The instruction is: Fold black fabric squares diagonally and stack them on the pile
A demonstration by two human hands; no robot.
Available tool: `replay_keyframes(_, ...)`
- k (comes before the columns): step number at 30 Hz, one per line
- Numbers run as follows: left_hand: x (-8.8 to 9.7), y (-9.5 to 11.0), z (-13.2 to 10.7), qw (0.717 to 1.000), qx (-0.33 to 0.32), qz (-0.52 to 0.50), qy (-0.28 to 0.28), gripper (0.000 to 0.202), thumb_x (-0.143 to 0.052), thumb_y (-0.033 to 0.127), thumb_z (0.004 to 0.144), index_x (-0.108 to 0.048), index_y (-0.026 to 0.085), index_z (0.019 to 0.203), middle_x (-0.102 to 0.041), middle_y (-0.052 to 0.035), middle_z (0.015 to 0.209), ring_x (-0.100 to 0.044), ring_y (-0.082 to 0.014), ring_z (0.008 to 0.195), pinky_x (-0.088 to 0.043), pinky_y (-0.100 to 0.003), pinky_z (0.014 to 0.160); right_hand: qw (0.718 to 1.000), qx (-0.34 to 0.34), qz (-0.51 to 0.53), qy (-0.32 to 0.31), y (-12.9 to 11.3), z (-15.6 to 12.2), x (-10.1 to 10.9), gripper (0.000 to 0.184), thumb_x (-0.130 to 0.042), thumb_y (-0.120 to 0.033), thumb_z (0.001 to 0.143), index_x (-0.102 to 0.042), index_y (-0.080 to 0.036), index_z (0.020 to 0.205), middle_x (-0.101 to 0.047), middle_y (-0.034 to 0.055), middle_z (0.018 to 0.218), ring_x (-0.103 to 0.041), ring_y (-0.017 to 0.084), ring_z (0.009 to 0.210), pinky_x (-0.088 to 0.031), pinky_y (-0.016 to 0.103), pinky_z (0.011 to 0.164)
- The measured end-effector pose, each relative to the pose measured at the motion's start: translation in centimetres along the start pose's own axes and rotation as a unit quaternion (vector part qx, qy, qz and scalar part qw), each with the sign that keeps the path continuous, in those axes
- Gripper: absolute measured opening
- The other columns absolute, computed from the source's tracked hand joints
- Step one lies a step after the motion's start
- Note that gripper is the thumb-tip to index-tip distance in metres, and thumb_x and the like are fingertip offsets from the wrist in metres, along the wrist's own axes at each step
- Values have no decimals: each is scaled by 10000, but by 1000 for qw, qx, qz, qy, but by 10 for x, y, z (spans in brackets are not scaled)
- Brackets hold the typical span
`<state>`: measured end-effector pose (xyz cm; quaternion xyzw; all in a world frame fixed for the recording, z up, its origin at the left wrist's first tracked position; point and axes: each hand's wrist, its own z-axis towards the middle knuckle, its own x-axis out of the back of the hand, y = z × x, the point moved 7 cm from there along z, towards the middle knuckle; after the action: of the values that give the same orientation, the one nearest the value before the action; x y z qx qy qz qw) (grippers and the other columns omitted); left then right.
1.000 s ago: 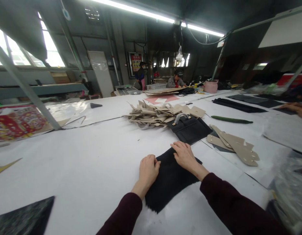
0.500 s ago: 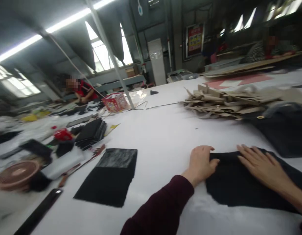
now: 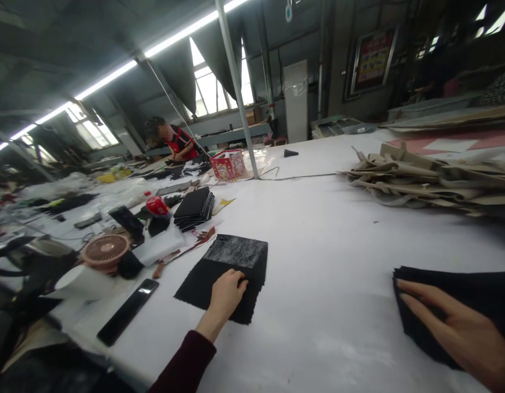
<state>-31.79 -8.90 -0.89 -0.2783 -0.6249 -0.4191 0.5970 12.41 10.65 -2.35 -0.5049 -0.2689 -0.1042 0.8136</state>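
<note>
On the left lies a small stack of black fabric pieces (image 3: 198,284) with a grey speckled band along its far end. My left hand (image 3: 227,292) is on the right part of this stack, its fingers curled and pressed together on the cloth. Over at the right edge is a second stack of black fabric pieces (image 3: 416,338), its left edge layered. My right hand (image 3: 461,327) rests on that one with fingers stretched out, pointing left. Part of this right stack runs out of view.
Tan fabric pieces (image 3: 432,177) are heaped at the back right. Along the left are folded black cloths (image 3: 195,206), a pink fan (image 3: 106,250), a black phone-like bar (image 3: 127,311) and a red patterned box (image 3: 228,165). A pole (image 3: 238,87) rises behind; a person (image 3: 180,144) works beyond.
My left hand has left the right fabric and moved left onto the other stack. My right hand stays on the right fabric. The view has turned left.
</note>
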Motion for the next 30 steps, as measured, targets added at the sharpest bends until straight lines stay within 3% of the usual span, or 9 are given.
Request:
replay_keyframes(2,-5,-1,1,1000,-12,-5,-8,165,-529,217,898,-693,208,876,-654,-41,916,-629,-193,871,-417,-277,749,996,-2,16,-83,-41,0,-56,309,-627,-524,831,-714,-315,1040,-684,85,1132,-645,273,1016,-510,419,883)
replay_keyframes(4,-8,-1,5,1000,-20,-16,-11,200,-496,176,892,-691,195,855,-660,-57,911,-629,-202,883,-419,-283,759,983,45,38,-173,-90,-4,-113,297,-555,-475,887,-715,-269,1029,-678,74,1151,-636,247,1046,-514,378,904)
replay_keyframes(7,-7,-8,12,998,-28,-54,-13,203,-500,160,864,-700,196,865,-682,-58,928,-634,-200,882,-425,-284,783,957,127,41,-256,-153,-9,-184,297,-465,-335,937,-701,-235,1088,-653,63,1218,-607,210,1121,-458,355,1010)
replay_keyframes(10,-6,-23,19,993,-33,-113,-18,215,-518,160,825,-720,211,878,-712,-35,920,-646,-180,862,-431,-263,798,937,191,5,-293,-193,-10,-240,339,-417,-225,939,-674,-213,1161,-615,62,1291,-574,202,1175,-434,346,1034)
replay_keyframes(13,-8,-34,24,983,-41,-174,-31,225,-524,173,798,-734,214,868,-727,-14,865,-654,-166,818,-441,-243,773,922,226,-44,-311,-212,-5,-279,371,-387,-152,936,-659,-210,1182,-590,49,1327,-571,206,1160,-437,345,1012)
replay_keyframes(17,-12,-43,30,968,-45,-245,-44,214,-535,198,766,-739,215,828,-724,2,822,-648,-164,790,-439,-236,743,918,238,-81,-306,-215,2,-301,356,-378,-103,926,-662,-194,1120,-600,61,1294,-556,212,1122,-433,334,967)
replay_keyframes(23,-20,-54,35,930,-25,-361,-67,147,-587,242,728,-727,198,742,-689,9,729,-614,-162,718,-434,-243,706,943,168,-78,-276,-211,9,-299,278,-414,-86,888,-599,-186,1069,-648,43,962,-571,173,905,-434,271,810)
replay_keyframes(27,-22,-66,36,878,13,-473,-72,116,-652,272,698,-703,167,710,-649,4,669,-597,-156,663,-465,-253,676,922,228,-128,-287,-219,1,-305,359,-396,-41,862,-612,-216,1091,-632,44,1069,-549,189,973,-411,294,844)
replay_keyframes(30,-13,-98,33,821,73,-565,-24,167,-649,320,714,-676,157,745,-659,-18,715,-623,-168,687,-511,-279,692,911,248,-169,-283,-219,-6,-309,350,-408,-43,866,-630,-226,1066,-610,52,1153,-535,203,1006,-408,312,843)
